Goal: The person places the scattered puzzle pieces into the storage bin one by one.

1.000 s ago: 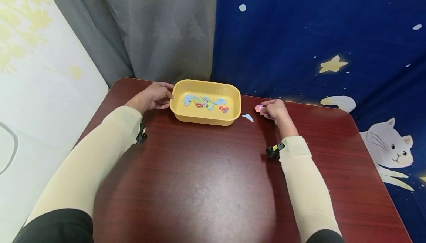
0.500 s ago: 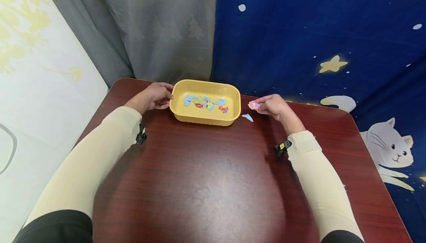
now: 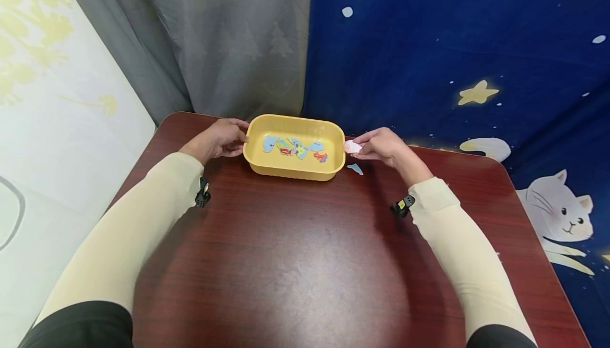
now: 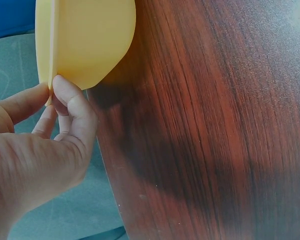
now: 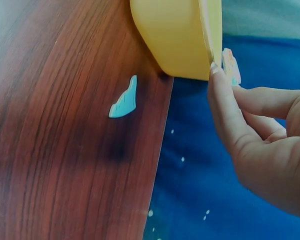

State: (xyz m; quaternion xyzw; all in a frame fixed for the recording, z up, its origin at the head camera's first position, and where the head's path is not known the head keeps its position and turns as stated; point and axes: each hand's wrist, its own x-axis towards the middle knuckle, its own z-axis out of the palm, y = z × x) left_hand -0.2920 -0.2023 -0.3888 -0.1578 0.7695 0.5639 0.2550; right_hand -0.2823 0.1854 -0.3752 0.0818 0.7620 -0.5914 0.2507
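Note:
A yellow plastic tub (image 3: 290, 171) stands at the table's far edge, with several flat, irregular printed pieces on its floor, among them a red one (image 3: 320, 157) and a light-blue one (image 3: 269, 143). My left hand (image 3: 220, 138) pinches the tub's left rim between thumb and fingers, seen closely in the left wrist view. Between the thumb and fingers of my right hand (image 3: 385, 146) is a flat pink-and-white printed piece (image 3: 352, 146), right at the tub's right rim. In the right wrist view it is partly hidden behind the fingers. A small light-blue piece (image 5: 125, 101) lies on the table beside the tub.
The dark red-brown wooden table (image 3: 286, 252) stretches toward me. Directly behind it hang a grey curtain (image 3: 238, 46) and a blue one (image 3: 405, 62) with stars and a cat. A white patterned surface (image 3: 71, 99) is at the left.
My right hand has lifted the pink piece and carried it left to the tub's right rim, turning it so a paler side shows. The left hand and tub stay put.

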